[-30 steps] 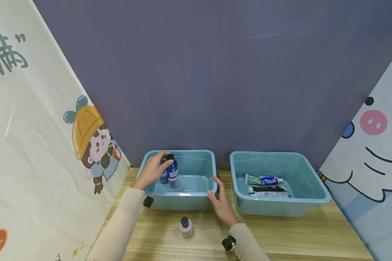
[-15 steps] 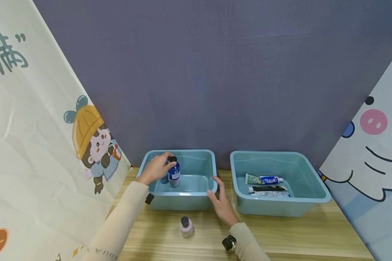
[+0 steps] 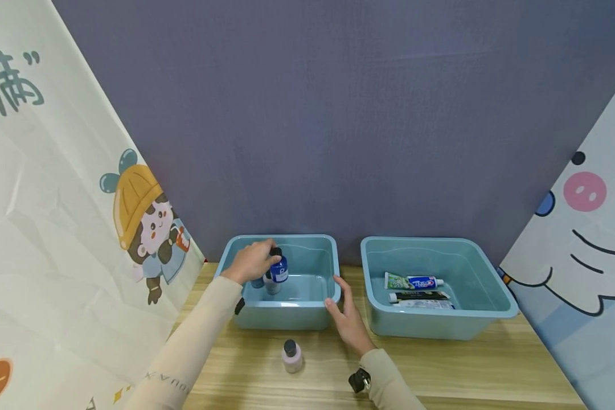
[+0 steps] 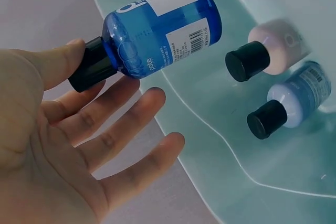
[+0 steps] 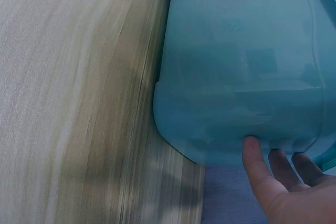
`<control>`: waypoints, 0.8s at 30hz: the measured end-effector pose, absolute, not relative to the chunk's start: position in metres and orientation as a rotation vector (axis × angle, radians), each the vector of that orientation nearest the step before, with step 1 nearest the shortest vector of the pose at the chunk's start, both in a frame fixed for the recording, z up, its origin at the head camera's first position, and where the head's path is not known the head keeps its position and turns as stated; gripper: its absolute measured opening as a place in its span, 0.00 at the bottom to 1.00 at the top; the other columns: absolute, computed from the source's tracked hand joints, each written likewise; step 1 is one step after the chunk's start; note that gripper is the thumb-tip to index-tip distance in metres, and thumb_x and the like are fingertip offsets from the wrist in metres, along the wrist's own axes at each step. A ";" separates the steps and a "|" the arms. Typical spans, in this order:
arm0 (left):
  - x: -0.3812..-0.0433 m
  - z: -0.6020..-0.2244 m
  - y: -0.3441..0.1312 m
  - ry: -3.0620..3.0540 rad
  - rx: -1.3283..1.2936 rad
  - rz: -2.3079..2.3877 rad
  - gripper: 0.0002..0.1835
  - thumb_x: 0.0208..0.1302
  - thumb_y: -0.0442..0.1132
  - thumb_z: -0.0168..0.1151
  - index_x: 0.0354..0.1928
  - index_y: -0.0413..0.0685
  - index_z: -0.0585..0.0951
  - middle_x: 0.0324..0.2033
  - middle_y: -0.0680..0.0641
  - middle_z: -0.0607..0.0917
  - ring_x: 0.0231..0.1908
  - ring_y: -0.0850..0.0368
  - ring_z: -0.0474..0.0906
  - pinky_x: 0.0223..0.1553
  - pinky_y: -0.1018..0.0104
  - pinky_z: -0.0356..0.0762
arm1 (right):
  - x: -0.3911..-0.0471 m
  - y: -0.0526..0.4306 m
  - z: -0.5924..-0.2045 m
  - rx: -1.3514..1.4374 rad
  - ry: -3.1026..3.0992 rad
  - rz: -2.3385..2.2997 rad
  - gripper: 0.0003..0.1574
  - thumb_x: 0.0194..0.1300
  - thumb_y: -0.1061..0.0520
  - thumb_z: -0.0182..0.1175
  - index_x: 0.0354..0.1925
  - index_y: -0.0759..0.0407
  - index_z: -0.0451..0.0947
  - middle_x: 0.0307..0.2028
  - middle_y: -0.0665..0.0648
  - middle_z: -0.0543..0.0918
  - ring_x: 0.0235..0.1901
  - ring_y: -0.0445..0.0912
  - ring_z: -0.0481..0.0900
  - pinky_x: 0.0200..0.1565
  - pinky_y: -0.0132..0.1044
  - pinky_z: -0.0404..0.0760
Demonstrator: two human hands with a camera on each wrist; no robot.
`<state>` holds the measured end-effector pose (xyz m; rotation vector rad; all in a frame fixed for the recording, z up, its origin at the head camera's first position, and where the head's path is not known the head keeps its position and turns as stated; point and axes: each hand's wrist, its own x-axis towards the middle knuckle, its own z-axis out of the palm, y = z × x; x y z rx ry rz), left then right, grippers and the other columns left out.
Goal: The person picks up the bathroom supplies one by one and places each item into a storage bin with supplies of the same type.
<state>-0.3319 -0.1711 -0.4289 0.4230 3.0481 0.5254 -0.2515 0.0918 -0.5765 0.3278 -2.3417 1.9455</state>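
Observation:
My left hand pinches the black cap of a clear blue bottle between thumb and fingers. The bottle is tilted and held over the left light-blue plastic bin. Inside that bin stand a pale pink bottle and a pale blue bottle, both black-capped; in the head view the hand and held bottle partly cover them. At the bin's front right corner is my right hand, its thumb at the rim. In the right wrist view, straight fingers touch the bin's outer wall.
A pinkish bottle with a dark cap stands on the wooden table before the left bin. The right bin holds several toothpaste tubes. A grey-purple backdrop rises behind, with printed sheets at both sides.
My left hand has moved right with the blue bottle, which is now tilted and uncovers more of the pale bottle behind it. The right hand stays at the bin's corner.

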 end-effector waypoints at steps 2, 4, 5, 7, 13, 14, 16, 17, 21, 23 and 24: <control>-0.333 -0.430 -0.169 3.051 0.433 0.502 0.20 0.76 0.50 0.59 0.60 0.46 0.78 0.53 0.43 0.87 0.50 0.45 0.86 0.50 0.43 0.83 | -0.252 0.092 -0.577 0.330 -2.341 1.941 0.41 0.77 0.47 0.57 0.80 0.42 0.51 0.81 0.57 0.54 0.80 0.59 0.49 0.75 0.69 0.51; -0.334 -0.430 -0.167 3.052 0.440 0.483 0.19 0.75 0.50 0.60 0.59 0.46 0.79 0.52 0.43 0.87 0.50 0.45 0.86 0.49 0.43 0.84 | -0.252 0.092 -0.577 0.336 -2.338 1.940 0.41 0.77 0.48 0.57 0.80 0.42 0.51 0.81 0.58 0.54 0.80 0.59 0.49 0.74 0.69 0.50; -0.335 -0.431 -0.166 3.052 0.443 0.477 0.19 0.75 0.49 0.60 0.58 0.45 0.79 0.52 0.42 0.88 0.49 0.45 0.86 0.49 0.44 0.84 | -0.252 0.092 -0.577 0.341 -2.335 1.940 0.41 0.77 0.48 0.57 0.80 0.41 0.51 0.81 0.58 0.54 0.80 0.59 0.49 0.75 0.69 0.49; -0.337 -0.431 -0.164 3.053 0.454 0.467 0.19 0.75 0.49 0.60 0.57 0.44 0.79 0.51 0.42 0.88 0.49 0.45 0.86 0.49 0.44 0.84 | -0.252 0.092 -0.576 0.350 -2.330 1.939 0.41 0.78 0.48 0.56 0.80 0.41 0.51 0.81 0.58 0.54 0.80 0.59 0.49 0.75 0.69 0.49; -0.342 -0.430 -0.159 3.048 0.456 0.437 0.21 0.75 0.49 0.61 0.60 0.43 0.79 0.53 0.41 0.87 0.50 0.45 0.85 0.52 0.44 0.82 | -0.253 0.093 -0.577 0.353 -2.345 1.922 0.41 0.77 0.43 0.56 0.80 0.42 0.51 0.81 0.57 0.53 0.80 0.59 0.48 0.75 0.69 0.49; -0.343 -0.430 -0.158 3.045 0.453 0.433 0.21 0.74 0.49 0.61 0.60 0.43 0.80 0.52 0.41 0.87 0.49 0.46 0.85 0.52 0.44 0.82 | -0.253 0.093 -0.577 0.354 -2.349 1.915 0.41 0.77 0.42 0.56 0.80 0.42 0.51 0.81 0.57 0.53 0.80 0.59 0.48 0.75 0.69 0.49; -0.345 -0.430 -0.156 3.041 0.448 0.421 0.21 0.74 0.49 0.61 0.60 0.43 0.80 0.51 0.42 0.87 0.48 0.47 0.85 0.52 0.45 0.82 | -0.253 0.093 -0.578 0.352 -2.350 1.917 0.42 0.77 0.41 0.55 0.80 0.41 0.51 0.81 0.56 0.53 0.80 0.58 0.48 0.75 0.68 0.49; -0.346 -0.430 -0.155 3.038 0.447 0.417 0.20 0.74 0.49 0.62 0.60 0.43 0.80 0.50 0.43 0.88 0.47 0.48 0.85 0.51 0.46 0.83 | -0.253 0.093 -0.578 0.350 -2.352 1.915 0.42 0.77 0.40 0.55 0.80 0.40 0.51 0.81 0.56 0.53 0.80 0.58 0.48 0.75 0.68 0.49; -0.350 -0.432 -0.154 3.027 0.423 0.406 0.18 0.73 0.48 0.63 0.57 0.45 0.82 0.46 0.45 0.88 0.43 0.51 0.85 0.50 0.48 0.83 | -0.253 0.093 -0.579 0.343 -2.353 1.916 0.40 0.76 0.40 0.56 0.79 0.36 0.52 0.81 0.54 0.54 0.80 0.57 0.49 0.75 0.67 0.49; -0.352 -0.433 -0.153 3.026 0.417 0.399 0.18 0.73 0.48 0.63 0.56 0.45 0.83 0.45 0.46 0.89 0.42 0.51 0.84 0.50 0.48 0.82 | -0.253 0.093 -0.579 0.339 -2.355 1.915 0.39 0.76 0.39 0.56 0.78 0.33 0.52 0.81 0.53 0.55 0.80 0.56 0.49 0.76 0.67 0.50; -0.354 -0.434 -0.153 3.028 0.414 0.392 0.18 0.73 0.49 0.63 0.55 0.45 0.83 0.45 0.46 0.89 0.43 0.51 0.84 0.50 0.47 0.82 | -0.253 0.093 -0.579 0.338 -2.356 1.914 0.39 0.76 0.39 0.56 0.78 0.31 0.52 0.81 0.54 0.54 0.80 0.56 0.49 0.75 0.67 0.50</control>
